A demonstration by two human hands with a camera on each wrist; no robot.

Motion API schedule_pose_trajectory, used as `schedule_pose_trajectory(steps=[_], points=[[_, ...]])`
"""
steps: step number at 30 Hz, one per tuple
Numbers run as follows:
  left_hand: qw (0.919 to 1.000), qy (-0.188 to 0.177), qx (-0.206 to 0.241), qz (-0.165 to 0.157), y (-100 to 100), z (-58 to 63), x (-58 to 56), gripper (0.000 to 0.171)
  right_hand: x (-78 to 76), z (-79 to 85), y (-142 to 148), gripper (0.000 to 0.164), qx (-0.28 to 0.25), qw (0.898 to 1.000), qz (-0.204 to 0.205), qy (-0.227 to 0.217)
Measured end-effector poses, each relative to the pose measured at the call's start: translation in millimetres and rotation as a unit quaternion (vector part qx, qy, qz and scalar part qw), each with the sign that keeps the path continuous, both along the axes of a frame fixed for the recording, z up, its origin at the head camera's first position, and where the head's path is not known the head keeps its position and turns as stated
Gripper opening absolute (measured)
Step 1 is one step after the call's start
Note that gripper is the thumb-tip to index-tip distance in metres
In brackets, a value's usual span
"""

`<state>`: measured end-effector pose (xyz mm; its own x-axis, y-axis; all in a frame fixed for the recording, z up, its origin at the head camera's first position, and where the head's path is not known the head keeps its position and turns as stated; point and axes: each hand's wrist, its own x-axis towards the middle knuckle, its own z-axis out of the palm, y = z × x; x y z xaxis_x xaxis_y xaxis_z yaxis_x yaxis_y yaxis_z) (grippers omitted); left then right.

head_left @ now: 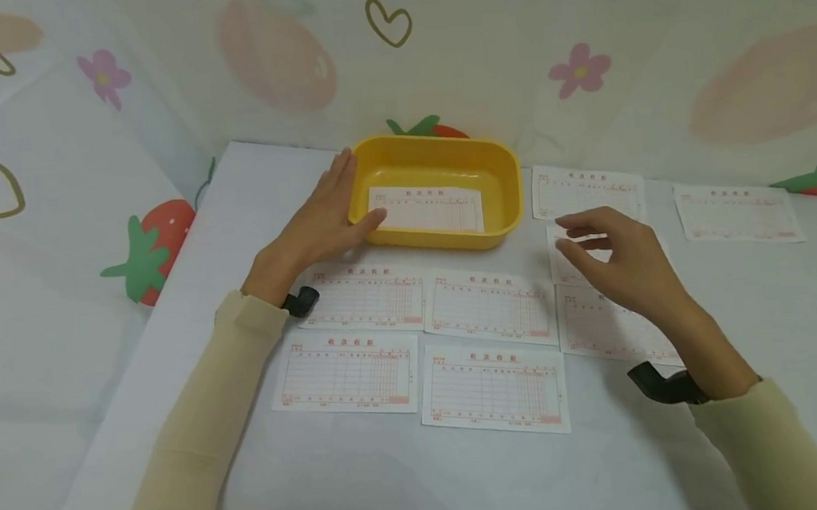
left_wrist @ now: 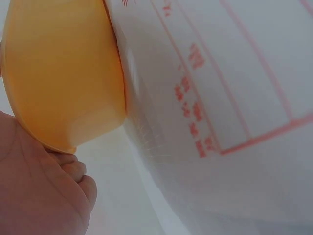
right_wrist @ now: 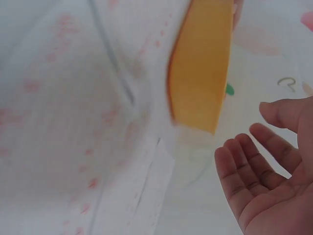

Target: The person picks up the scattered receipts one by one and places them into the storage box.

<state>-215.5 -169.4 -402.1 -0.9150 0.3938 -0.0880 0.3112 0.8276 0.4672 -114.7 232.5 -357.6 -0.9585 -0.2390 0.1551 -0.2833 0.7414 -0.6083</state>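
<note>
Yellow tub (head_left: 443, 240) against straight left fingers (head_left: 336, 179), printed slip (head_left: 558, 265) beneath loose, empty right fingers (head_left: 584, 219)

Beige long slvs (head_left: 198, 416); blk curved wrist cams (head_left: 658, 385).

Basin (head_left: 436, 241) — smooth, glossy plastic; slips (head_left: 493, 388) — matt paper.
</note>
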Motion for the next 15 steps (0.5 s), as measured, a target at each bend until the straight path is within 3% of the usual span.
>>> schedule_pose_trajectory(steps=[6,15], points=[[1.0,0.0,-0.001,0.003,0,-0.9,0.8,0.102,26.9,-19.3,33,0.037,0.03,0.999,-0.018,0.006],[0.9999,-0.002,-0.01,-0.001,-1,3.6,1.1,0.103,56.6,-34.5,75,0.045,0.032,0.998,-0.056,-0.013]])
